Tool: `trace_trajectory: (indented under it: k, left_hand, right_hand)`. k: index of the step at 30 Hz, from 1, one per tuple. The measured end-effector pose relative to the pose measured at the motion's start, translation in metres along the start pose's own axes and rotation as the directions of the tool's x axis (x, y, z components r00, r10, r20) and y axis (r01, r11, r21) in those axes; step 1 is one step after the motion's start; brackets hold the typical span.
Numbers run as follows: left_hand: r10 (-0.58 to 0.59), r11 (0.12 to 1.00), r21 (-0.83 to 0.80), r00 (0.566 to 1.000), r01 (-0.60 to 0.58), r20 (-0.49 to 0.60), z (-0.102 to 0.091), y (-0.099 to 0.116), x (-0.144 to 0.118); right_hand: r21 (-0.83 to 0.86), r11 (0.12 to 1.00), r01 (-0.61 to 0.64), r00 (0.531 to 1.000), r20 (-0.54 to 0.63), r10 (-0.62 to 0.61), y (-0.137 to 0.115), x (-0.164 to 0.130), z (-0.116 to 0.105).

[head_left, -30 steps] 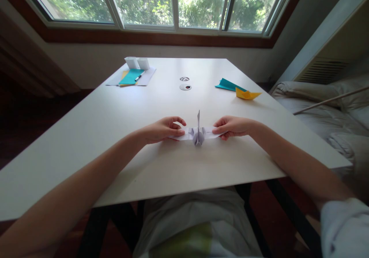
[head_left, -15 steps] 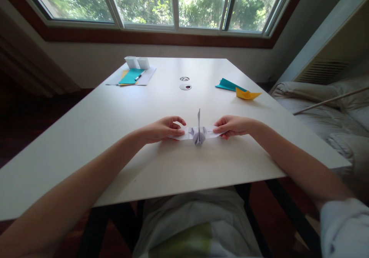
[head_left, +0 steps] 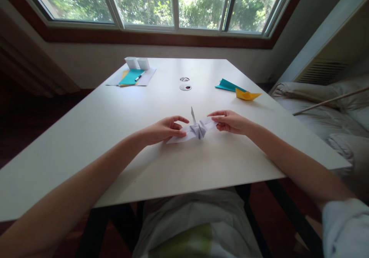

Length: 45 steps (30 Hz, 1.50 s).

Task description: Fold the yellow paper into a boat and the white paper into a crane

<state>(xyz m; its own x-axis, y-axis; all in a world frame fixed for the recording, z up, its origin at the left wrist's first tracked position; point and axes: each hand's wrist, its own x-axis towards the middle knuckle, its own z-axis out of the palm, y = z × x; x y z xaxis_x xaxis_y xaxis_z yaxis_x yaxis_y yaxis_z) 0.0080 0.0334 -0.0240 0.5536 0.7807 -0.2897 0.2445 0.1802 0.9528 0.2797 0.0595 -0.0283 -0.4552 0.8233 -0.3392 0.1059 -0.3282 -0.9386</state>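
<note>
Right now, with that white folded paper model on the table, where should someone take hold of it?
Probably by the flat wing tips of the white paper model, pinching from either side as the left hand and right hand do; its upright middle point looks thin and easily crushed.

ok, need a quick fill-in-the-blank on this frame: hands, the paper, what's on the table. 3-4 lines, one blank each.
1. Both hands hold a folded paper model whose colour is ____.
2. The left hand pins one end down while the right hand holds the other end ____ than it.
3. On the white table, the yellow paper boat touches a folded piece coloured ____.
4. The pen lies on the far-____ side of the table.

Missing words: white; higher; teal; left
</note>
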Motion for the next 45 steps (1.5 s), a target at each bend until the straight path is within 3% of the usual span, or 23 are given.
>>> trace_trajectory:
  k: [2,4,7,8,11,14,17,20,24,28,30,37,45]
  left_hand:
    - [-0.002,0.999,-0.041,0.999,0.000,-0.047,0.004,0.002,0.000]
    - [0.003,0.996,-0.089,0.992,-0.014,-0.129,0.007,0.003,0.001]
    - [0.009,0.989,-0.144,0.969,-0.045,-0.245,0.010,0.001,0.004]
    - [0.006,0.987,-0.153,0.965,-0.047,-0.261,0.011,0.000,0.005]
    - [-0.010,0.989,-0.148,0.970,-0.027,-0.242,0.014,-0.002,0.006]
    - [-0.008,0.993,-0.120,0.976,-0.018,-0.216,0.018,-0.001,0.003]
    - [0.001,0.999,-0.047,0.989,-0.008,-0.150,0.019,0.003,-0.001]
    - [0.006,0.997,0.084,0.998,-0.001,-0.065,0.016,0.006,-0.003]
    - [0.109,0.968,0.240,0.982,-0.070,-0.155,0.011,0.007,-0.001]
    - [0.387,0.889,0.352,0.893,-0.294,-0.231,0.015,0.005,0.003]
    - [0.456,0.845,0.413,0.860,-0.338,-0.228,0.018,0.005,0.004]
    - [0.518,0.777,0.531,0.823,-0.338,-0.234,0.018,0.001,0.005]
    - [0.532,0.770,0.537,0.812,-0.345,-0.241,0.015,0.002,0.005]
  right_hand:
    - [-0.052,0.995,0.084,0.990,-0.107,-0.089,0.001,0.001,0.001]
    - [-0.232,0.947,0.222,0.933,-0.233,-0.276,0.001,-0.001,0.003]
    - [-0.626,0.694,0.355,0.707,-0.306,-0.638,0.000,-0.009,0.011]
    - [-0.715,0.608,0.346,0.660,-0.275,-0.699,0.000,-0.012,0.014]
    - [-0.828,0.446,0.340,0.673,-0.117,-0.730,0.001,-0.018,0.025]
    - [-0.841,0.391,0.375,0.712,-0.008,-0.702,0.006,-0.018,0.034]
    - [-0.846,0.375,0.378,0.718,0.013,-0.695,0.009,-0.016,0.038]
    - [-0.848,0.387,0.362,0.717,-0.011,-0.697,0.009,-0.015,0.038]
    - [-0.810,0.429,0.401,0.722,-0.009,-0.692,0.009,-0.013,0.035]
    - [-0.757,0.482,0.441,0.746,0.010,-0.666,0.010,-0.011,0.036]
    - [-0.745,0.495,0.448,0.757,0.022,-0.653,0.010,-0.011,0.038]
    - [-0.722,0.479,0.500,0.721,0.040,-0.692,0.013,-0.009,0.036]
    - [-0.651,0.550,0.523,0.738,0.022,-0.675,0.012,-0.010,0.036]
